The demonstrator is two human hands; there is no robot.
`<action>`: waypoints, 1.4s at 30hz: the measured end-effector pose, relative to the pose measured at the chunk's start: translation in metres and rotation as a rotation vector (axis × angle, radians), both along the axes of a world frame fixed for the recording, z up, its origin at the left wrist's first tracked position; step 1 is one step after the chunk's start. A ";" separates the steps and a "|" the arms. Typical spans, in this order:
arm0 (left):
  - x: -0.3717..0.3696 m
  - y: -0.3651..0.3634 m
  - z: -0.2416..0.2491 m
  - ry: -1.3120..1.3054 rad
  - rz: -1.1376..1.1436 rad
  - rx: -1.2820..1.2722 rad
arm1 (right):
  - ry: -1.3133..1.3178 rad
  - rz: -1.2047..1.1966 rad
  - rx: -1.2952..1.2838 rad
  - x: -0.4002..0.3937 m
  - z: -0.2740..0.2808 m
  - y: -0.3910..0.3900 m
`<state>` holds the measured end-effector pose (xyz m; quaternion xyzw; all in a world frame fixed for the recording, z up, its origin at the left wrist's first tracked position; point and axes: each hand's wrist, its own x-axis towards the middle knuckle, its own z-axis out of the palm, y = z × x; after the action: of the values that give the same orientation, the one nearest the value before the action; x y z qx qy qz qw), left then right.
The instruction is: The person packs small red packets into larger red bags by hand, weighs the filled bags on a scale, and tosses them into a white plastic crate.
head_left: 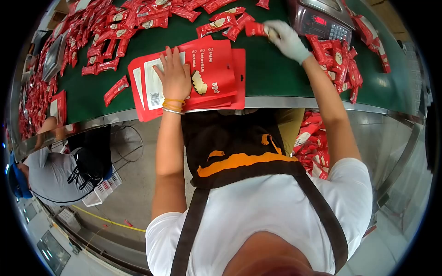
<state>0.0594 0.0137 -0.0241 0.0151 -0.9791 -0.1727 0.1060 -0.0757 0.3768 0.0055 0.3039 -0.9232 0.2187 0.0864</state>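
My left hand (pixel 176 80) is bare and lies flat with fingers spread on a stack of red printed pouches (pixel 212 69) at the near edge of the green table. A yellow band and a bangle circle that wrist. My right hand (pixel 286 40), in a white glove, is closed on a small red snack packet (pixel 254 29) beyond the pouches, left of the scale. More loose snack packets (pixel 216 25) lie beside it on the table. A single packet (pixel 116 91) rests left of the pouch stack.
A digital scale (pixel 322 23) with a lit red display stands at the back right, with a packet pile (pixel 338 64) before it. A large heap of packets (pixel 92 32) covers the far left. Another person (pixel 64 175) sits at the left. Below the table are more red packets (pixel 313 138).
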 end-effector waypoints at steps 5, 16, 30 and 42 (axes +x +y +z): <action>0.002 -0.002 -0.002 0.015 -0.020 0.019 | -0.081 0.405 -0.009 -0.078 -0.028 -0.073; -0.001 -0.003 -0.008 0.047 -0.028 0.077 | -0.084 -0.057 0.301 -0.001 -0.027 -0.020; -0.002 -0.002 -0.006 0.048 -0.008 0.142 | -0.101 0.151 0.085 0.122 0.013 -0.056; 0.012 0.007 0.006 0.098 -0.095 -0.030 | -0.681 0.508 0.195 0.052 0.033 -0.132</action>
<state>0.0710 0.0203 -0.0177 -0.0412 -0.9749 -0.1632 0.1456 -0.0234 0.2452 0.0388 0.4385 -0.8114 0.2327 -0.3086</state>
